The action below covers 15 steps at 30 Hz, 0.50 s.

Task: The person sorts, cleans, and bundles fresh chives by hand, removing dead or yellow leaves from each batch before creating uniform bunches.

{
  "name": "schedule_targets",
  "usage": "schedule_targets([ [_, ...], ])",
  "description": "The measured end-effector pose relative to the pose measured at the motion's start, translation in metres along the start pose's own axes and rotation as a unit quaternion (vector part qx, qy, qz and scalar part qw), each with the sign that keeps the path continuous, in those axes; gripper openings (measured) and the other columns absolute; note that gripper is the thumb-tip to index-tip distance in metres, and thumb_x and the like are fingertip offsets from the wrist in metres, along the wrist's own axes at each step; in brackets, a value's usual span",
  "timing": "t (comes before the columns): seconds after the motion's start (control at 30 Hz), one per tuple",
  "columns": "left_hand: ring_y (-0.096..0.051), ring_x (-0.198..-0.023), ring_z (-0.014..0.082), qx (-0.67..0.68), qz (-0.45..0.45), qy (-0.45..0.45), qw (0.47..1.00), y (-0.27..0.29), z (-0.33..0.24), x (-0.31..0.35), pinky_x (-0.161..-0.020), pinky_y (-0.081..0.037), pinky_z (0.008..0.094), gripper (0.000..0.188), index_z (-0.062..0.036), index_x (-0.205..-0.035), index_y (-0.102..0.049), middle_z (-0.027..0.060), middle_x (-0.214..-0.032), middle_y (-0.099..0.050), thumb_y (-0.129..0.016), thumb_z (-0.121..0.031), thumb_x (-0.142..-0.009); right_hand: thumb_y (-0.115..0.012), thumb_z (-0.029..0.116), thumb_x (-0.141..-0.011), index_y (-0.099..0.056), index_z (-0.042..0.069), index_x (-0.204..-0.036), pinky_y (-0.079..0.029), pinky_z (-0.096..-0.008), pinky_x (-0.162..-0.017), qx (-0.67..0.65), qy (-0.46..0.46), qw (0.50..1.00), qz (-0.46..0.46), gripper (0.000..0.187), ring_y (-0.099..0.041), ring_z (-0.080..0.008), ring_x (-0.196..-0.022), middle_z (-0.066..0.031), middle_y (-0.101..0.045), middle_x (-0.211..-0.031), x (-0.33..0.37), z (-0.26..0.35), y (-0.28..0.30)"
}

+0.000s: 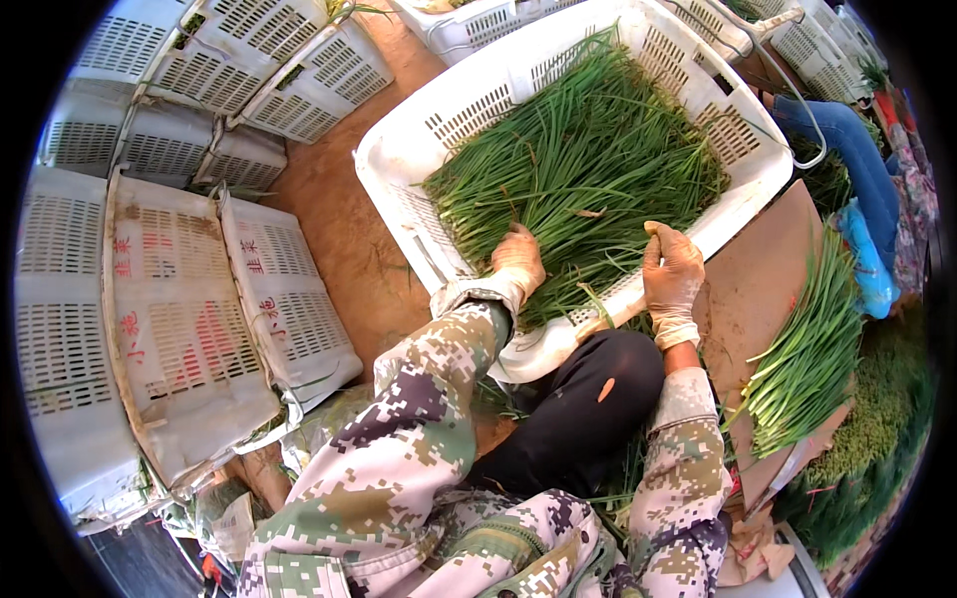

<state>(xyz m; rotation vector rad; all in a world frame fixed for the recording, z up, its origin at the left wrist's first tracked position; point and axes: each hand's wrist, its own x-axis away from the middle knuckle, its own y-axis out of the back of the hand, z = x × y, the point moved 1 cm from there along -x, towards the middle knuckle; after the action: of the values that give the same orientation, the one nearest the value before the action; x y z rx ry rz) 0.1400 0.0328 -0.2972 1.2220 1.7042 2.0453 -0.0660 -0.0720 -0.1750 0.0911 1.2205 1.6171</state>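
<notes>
The bare brown dirt floor (pixel 339 224) carries everything. At 12 o'clock sits a white slotted crate (pixel 419 149) filled with green chives (pixel 578 159). At 9 o'clock lie stacked empty white crates (pixel 179 299). At 3 o'clock, a cardboard sheet (pixel 748 289) bears a loose chive bundle (pixel 807 349).

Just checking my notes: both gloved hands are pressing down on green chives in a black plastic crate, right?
Not quite: the crate is white, not black. The head view shows the left hand and right hand, both gloved, on the green chives inside it.
</notes>
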Motion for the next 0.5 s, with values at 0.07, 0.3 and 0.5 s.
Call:
schedule_targets([
  [0.07, -0.068, -0.101, 0.0348, 0.016, 0.063, -0.015, 0.998, 0.012, -0.003, -0.008, -0.084, -0.057, 0.0428, 0.089, 0.01, -0.146, -0.028, 0.0235, -0.116, -0.062, -0.074, -0.018, -0.075, -0.065, 0.007, -0.085, -0.069, 0.012, -0.102, -0.051, -0.0409, -0.082, 0.013, -0.003, 1.0, 0.004, 0.018, -0.066, -0.0292, -0.085, -0.007, -0.069, -0.089, 0.001, -0.004, 0.001],
  [0.3, -0.068, -0.108, 0.0322, -0.015, 0.263, -0.066, 0.962, 0.108, 0.045, -0.069, -0.092, -0.055, 0.042, 0.058, 0.0035, -0.118, -0.067, 0.0203, -0.121, -0.067, -0.083, -0.026, -0.07, -0.066, 0.01, -0.085, -0.068, 0.013, -0.103, -0.051, -0.0417, -0.081, 0.005, 0.006, 1.0, -0.006, 0.018, -0.066, -0.0295, -0.083, -0.0074, -0.068, -0.087, -0.002, -0.002, -0.005],
  [0.5, -0.064, -0.108, 0.0355, -0.005, 0.263, -0.037, 0.964, 0.096, 0.057, -0.079, -0.088, -0.053, 0.0442, 0.064, 0.005, -0.115, -0.065, 0.022, -0.118, -0.066, -0.087, -0.024, -0.063, -0.066, 0.009, -0.084, -0.068, 0.013, -0.101, -0.051, -0.0405, -0.08, 0.006, -0.001, 1.0, -0.007, 0.017, -0.066, -0.0289, -0.081, -0.0068, -0.067, -0.085, -0.002, 0.002, -0.006],
])
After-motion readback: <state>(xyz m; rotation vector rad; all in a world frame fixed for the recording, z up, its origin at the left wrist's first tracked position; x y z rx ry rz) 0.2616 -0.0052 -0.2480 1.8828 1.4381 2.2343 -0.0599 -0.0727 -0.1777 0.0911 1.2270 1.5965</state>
